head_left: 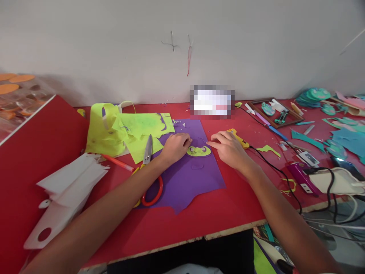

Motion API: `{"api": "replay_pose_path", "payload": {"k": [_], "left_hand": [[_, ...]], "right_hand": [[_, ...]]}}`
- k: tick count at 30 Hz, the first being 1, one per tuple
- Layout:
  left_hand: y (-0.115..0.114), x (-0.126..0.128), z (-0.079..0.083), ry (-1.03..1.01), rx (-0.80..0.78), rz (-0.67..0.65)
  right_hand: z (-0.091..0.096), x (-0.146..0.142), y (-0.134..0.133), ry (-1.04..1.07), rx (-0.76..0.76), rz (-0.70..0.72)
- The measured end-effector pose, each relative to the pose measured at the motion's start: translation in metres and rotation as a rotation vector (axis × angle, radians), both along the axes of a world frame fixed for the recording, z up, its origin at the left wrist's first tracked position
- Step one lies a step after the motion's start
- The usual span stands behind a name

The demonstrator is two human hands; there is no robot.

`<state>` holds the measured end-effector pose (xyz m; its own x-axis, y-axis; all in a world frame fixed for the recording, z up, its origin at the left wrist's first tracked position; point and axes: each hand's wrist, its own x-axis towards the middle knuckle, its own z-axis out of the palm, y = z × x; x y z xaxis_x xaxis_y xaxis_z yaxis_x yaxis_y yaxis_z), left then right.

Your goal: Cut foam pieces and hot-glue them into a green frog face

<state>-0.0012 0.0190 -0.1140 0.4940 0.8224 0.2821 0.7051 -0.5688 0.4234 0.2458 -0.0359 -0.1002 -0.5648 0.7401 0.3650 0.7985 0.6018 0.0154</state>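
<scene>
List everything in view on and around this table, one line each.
table: one, red, fills the foreground
foam sheet: one, purple, table centre
frog-face cutout: one, yellow-green, on the foam sheet between the hands
scissors: one, silver blades, red and yellow handles, at the sheet's left edge
foam scraps: several, yellow-green, behind the scissors
pen: one, orange-red, left of the scissors
paper pieces: several, white, near left
glue gun: one, yellow, behind the right hand
wooden frame: one, brown, back right
teal cutouts: many, teal, far right
left hand: one, fingers curled at the cutout's left edge
right hand: one, fingers stretched toward its right edge
</scene>
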Motion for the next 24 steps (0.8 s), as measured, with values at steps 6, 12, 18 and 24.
{"api": "replay_pose_path", "payload": {"k": [6, 12, 18, 24], "left_hand": [[-0.001, 0.001, 0.004, 0.063, -0.043, 0.006], [-0.001, 0.001, 0.004, 0.076, -0.038, 0.014], [-0.001, 0.0, 0.003, 0.075, -0.038, 0.01], [-0.001, 0.0, 0.003, 0.072, -0.038, 0.007]], "right_hand": [[0.002, 0.0, 0.002, -0.006, 0.018, -0.001], [0.004, 0.004, 0.002, 0.078, 0.043, -0.049], [0.004, 0.018, 0.006, 0.131, 0.094, -0.124], [0.002, 0.018, 0.007, 0.138, 0.071, -0.133]]}}
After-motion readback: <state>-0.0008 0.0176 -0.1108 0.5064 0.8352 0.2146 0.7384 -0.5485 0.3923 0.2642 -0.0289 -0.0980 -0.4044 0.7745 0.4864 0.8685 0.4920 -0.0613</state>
